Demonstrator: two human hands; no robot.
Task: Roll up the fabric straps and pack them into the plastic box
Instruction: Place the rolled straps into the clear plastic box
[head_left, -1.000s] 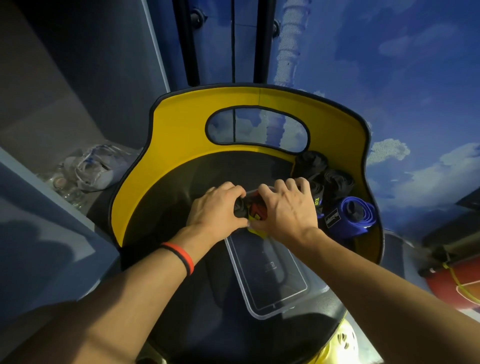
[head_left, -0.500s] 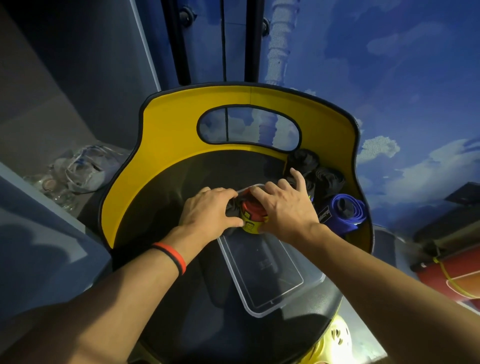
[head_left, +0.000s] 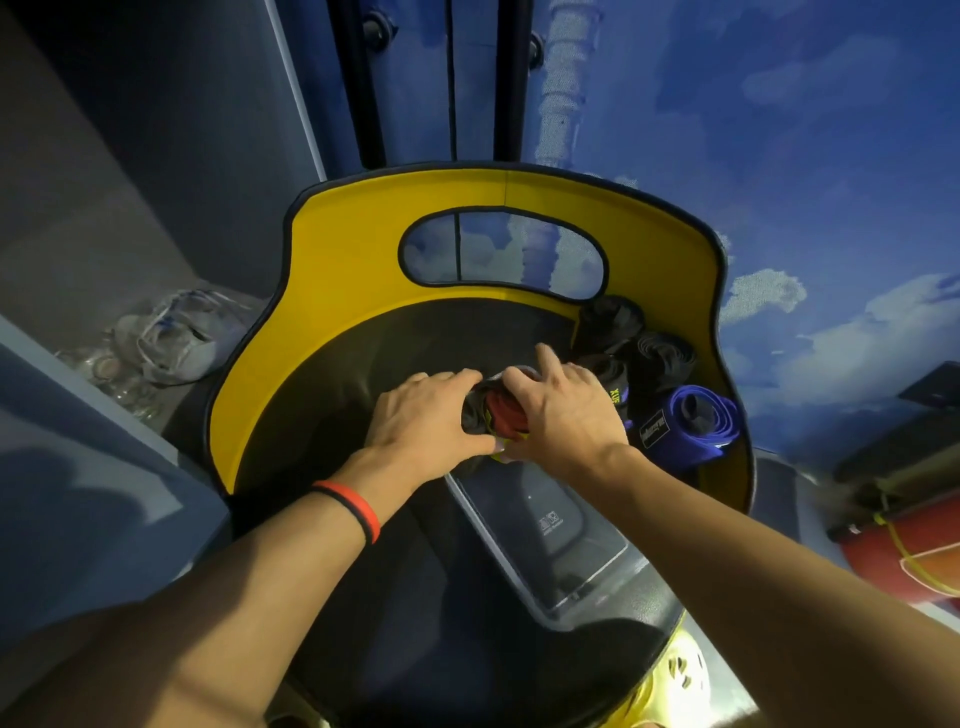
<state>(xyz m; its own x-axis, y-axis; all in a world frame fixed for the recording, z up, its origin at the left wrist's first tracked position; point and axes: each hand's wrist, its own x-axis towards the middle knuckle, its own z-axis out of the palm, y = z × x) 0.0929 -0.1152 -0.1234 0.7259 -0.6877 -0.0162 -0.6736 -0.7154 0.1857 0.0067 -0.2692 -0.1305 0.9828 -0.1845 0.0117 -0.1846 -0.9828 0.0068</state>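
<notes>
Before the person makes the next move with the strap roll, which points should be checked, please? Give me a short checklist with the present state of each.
1. Firm hold on the strap roll: ok; the left hand and the right hand both grip it.
2. Roll wound tight: cannot tell; the hands hide most of it.
3. Free room in the plastic box: ok; its near part shows bare bottom.
4. Roll seated inside the box: cannot tell; the hands cover the far end.
5. All straps packed: not ok; the blue roll and the black rolls lie on the seat, outside the box.
</notes>
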